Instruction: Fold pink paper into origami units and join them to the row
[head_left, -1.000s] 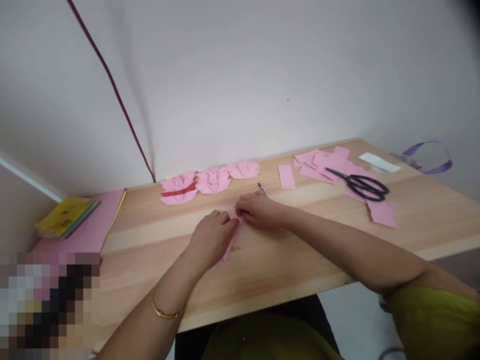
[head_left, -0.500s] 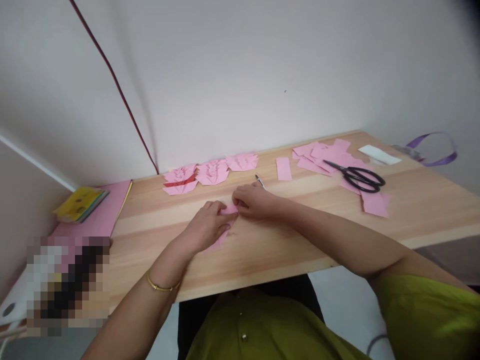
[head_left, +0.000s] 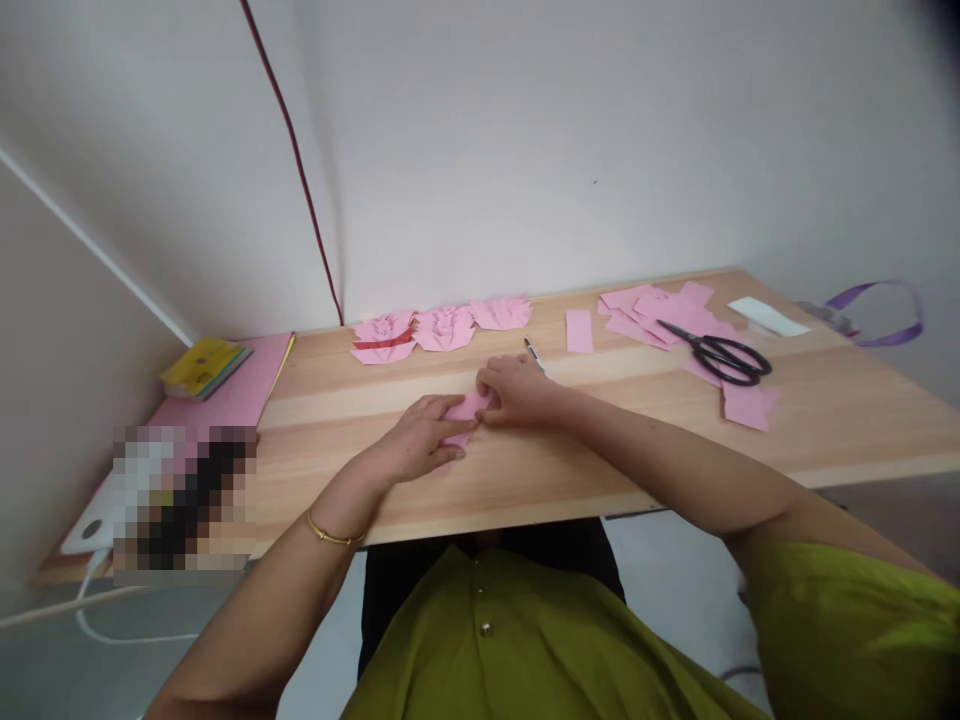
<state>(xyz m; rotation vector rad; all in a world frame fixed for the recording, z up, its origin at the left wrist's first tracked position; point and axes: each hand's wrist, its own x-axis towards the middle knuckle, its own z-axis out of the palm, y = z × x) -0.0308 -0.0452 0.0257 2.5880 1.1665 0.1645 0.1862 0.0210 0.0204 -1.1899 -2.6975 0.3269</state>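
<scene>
Got my small piece of pink paper (head_left: 470, 407) flat on the wooden table (head_left: 562, 470) right in front of me, under both hands. Left hand (head_left: 420, 438) is loosely open, fingers laid across it with the thumb out to the side. Right hand (head_left: 517, 388) is curled in, fingertips and thumb seemingly pinching the far right edge, though I can't tell how tightly. Looks like crease work to me, so tips: pin it with flat left fingers so it won't skate, line the edges up before pressing, then run a fingertip along the fold, lightly first, firmer after
</scene>
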